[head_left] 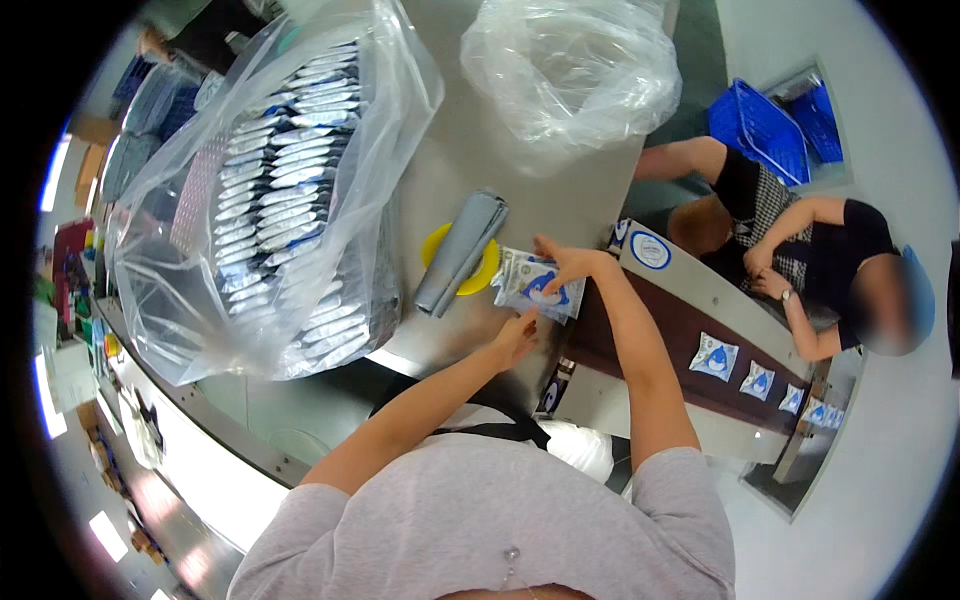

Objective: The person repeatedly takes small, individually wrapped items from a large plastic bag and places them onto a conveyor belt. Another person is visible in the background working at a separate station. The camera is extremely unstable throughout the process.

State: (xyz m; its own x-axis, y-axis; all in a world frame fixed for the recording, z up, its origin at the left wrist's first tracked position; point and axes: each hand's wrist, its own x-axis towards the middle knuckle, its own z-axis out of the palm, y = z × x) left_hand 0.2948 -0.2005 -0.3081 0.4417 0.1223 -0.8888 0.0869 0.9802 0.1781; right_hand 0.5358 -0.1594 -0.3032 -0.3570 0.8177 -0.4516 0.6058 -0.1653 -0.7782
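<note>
Several small white-and-blue pouches (530, 286) lie bunched in an overlapping pile at the right edge of the metal table, beside the conveyor's end. My right hand (570, 264) reaches over the pile's right side, thumb and fingers spread apart. At the pile's near edge, my left hand (515, 340) has its fingers stretched out; whether it touches the pouches is unclear. Just left of them, a rolled grey sheet (463, 253) rests across a yellow ring (437, 243). Farther left, a large clear plastic bag (405, 130) covers stacked rows of similar pouches (290, 190).
A brown conveyor belt (650, 335) on the right carries spaced pouches (713, 357). Beyond it sits a co-worker (800, 260) in a blue cap, hands together. Another crumpled clear bag (575, 70) lies at the table's far end, near blue baskets (757, 130).
</note>
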